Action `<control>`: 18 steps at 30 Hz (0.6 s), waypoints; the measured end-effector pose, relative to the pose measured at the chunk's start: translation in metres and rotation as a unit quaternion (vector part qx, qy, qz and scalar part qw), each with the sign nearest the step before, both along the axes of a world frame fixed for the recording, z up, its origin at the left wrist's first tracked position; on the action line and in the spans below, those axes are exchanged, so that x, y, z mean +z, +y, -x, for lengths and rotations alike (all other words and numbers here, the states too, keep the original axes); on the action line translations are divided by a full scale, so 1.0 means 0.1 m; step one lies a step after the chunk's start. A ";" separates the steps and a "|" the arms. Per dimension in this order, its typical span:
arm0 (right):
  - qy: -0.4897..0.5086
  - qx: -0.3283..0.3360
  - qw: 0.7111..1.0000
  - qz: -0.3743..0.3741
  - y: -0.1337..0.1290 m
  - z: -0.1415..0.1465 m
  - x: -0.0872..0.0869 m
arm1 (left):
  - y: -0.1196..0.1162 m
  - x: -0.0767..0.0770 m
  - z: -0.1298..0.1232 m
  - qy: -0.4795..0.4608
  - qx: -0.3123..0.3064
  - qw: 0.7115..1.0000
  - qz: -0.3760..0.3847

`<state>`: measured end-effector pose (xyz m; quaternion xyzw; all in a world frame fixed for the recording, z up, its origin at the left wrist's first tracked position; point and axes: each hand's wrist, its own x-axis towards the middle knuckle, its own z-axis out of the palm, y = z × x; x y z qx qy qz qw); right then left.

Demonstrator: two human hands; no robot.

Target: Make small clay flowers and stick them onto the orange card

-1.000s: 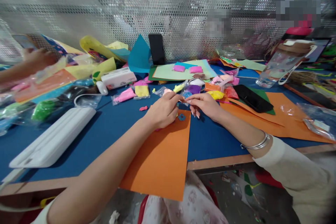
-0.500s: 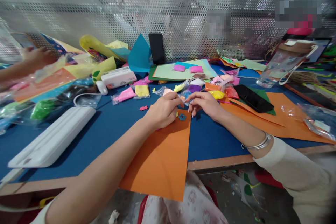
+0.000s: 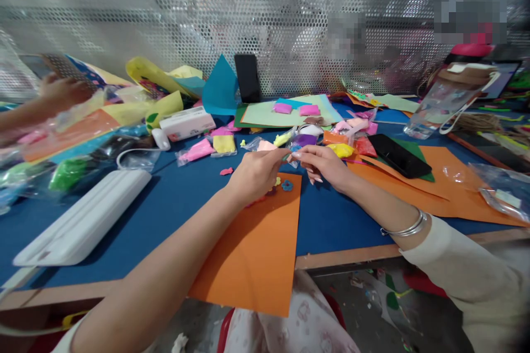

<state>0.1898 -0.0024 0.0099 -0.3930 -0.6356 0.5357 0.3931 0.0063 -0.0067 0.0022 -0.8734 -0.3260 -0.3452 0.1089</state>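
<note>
Over the top of an orange sheet [image 3: 256, 253], my left hand [image 3: 255, 172] pinches something small, perhaps greenish, that I cannot make out. My right hand [image 3: 322, 165] meets it fingertip to fingertip, its thumb and index finger closed and its other fingers curled. What the right fingertips hold, if anything, is too small to name. On the sheet below lie a blue flower shape [image 3: 287, 185] and small yellow and pink pieces, partly hidden by my left hand. A small pink-red piece [image 3: 226, 171] rests on the blue table to the left.
A white power bank [image 3: 85, 215] with a cable lies at the left. Clay packets, such as a yellow one [image 3: 224, 144], spread behind my hands. A black phone [image 3: 399, 155] and a clear bottle [image 3: 445, 102] are at the right. Another person's hand [image 3: 62, 88] is at the far left.
My left hand has turned and its fingertips now point at my right fingertips. Both hands have come together, uncovering more of the small yellow and pink pieces on the sheet.
</note>
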 end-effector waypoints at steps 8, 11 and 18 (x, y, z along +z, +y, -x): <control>0.000 0.126 0.992 -0.012 -0.06 -0.01 0.04 | -0.05 0.00 -0.03 -0.021 -0.049 0.998 -0.045; 0.014 0.157 0.987 0.008 -0.07 -0.01 0.03 | -0.09 0.01 -0.06 0.018 -0.026 0.999 -0.005; 0.009 0.098 0.995 -0.002 -0.06 0.00 0.04 | -0.17 0.03 -0.12 0.036 -0.048 0.993 0.100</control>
